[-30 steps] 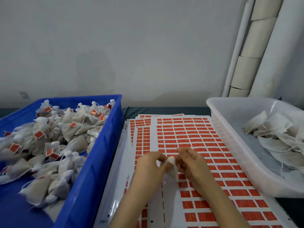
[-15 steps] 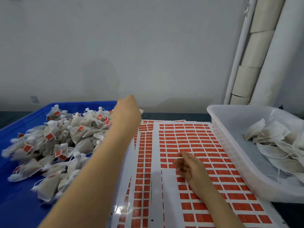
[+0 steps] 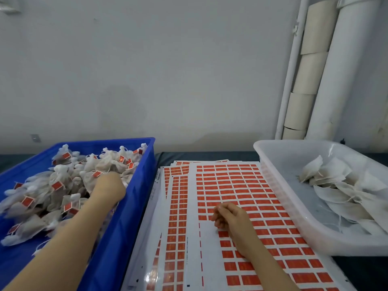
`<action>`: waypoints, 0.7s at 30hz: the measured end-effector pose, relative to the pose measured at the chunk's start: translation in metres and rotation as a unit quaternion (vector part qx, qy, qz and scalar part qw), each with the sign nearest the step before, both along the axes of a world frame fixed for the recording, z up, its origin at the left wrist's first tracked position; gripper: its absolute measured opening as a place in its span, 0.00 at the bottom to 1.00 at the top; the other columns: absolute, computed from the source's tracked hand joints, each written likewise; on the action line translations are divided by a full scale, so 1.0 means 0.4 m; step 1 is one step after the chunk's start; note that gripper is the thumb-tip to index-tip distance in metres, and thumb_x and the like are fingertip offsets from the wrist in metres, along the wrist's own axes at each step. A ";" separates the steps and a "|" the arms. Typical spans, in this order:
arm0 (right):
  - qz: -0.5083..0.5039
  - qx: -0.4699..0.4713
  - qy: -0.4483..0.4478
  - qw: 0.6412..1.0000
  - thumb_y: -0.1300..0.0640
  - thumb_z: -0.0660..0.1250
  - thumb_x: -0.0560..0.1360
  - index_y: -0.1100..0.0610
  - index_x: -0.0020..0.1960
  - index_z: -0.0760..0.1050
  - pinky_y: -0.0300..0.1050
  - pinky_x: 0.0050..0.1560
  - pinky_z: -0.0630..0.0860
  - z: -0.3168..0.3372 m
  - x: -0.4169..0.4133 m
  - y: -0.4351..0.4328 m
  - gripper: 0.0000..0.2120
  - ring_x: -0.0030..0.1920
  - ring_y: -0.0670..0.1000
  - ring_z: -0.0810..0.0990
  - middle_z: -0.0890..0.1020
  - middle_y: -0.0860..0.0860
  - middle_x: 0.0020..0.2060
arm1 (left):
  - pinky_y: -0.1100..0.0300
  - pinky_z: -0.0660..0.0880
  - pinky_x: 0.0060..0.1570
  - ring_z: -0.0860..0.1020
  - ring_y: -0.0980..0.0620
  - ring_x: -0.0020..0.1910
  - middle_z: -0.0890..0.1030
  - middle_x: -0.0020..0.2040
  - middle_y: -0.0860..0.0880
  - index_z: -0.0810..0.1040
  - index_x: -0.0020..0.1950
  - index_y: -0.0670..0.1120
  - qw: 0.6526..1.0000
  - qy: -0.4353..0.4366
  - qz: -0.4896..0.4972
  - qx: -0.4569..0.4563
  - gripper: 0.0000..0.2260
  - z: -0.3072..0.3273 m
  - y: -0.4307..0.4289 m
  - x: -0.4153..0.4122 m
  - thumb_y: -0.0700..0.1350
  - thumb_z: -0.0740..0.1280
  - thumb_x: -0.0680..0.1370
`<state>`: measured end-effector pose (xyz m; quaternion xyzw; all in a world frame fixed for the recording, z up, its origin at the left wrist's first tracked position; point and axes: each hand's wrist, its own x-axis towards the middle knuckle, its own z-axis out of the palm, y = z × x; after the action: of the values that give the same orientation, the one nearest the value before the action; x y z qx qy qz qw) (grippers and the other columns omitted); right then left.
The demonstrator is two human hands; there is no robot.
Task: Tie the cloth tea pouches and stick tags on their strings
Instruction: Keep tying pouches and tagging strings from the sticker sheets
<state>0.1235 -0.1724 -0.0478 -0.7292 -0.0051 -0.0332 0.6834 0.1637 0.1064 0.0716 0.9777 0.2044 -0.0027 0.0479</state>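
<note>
Blue plastic walls surround my left hand (image 3: 109, 186), which has gone from the centre of the bench into the blue crate (image 3: 134, 206) on its own side. A second ago both hands were together over the sticker sheets, working a white pouch between their fingertips; half a second ago the left arm was swinging out over the crate. Now the hand is down on the heap of tagged pouches (image 3: 63, 185), knuckles toward me, fingers hidden on the far side. I cannot tell whether it holds the finished pouch or has let it go, and I cannot pick that pouch out from the rest of the heap.

My right hand (image 3: 227, 216) rests where the pair were working, on the top sheet of red tags (image 3: 231, 181), loosely curled with the fingertips drawn together. Nothing shows between them, though a peeled tag would be too small to see here.

I read this as one pouch tied, tagged and delivered, and the cycle is about to restart. The untied pouches (image 3: 340, 192) lie in the clear tray (image 3: 279, 206) just to the right of my right hand, well apart from the left, so the right hand is best placed to fetch the next one.
</note>
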 end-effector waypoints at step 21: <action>-0.115 -0.366 -0.078 0.920 0.50 0.62 0.77 0.45 0.46 0.75 0.31 0.36 0.71 0.257 -0.123 -0.309 0.04 0.37 0.39 0.78 0.79 0.39 0.39 | 0.35 0.45 0.71 0.42 0.40 0.77 0.40 0.79 0.47 0.41 0.77 0.58 0.968 0.129 -0.211 -0.040 0.41 -0.328 -0.418 -0.230 0.75 0.47 0.69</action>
<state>0.0742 -0.2959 0.0548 -0.9194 0.0141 -0.1638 0.3573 0.0716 -0.0609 -0.0596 0.9875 -0.0024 -0.1466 0.0585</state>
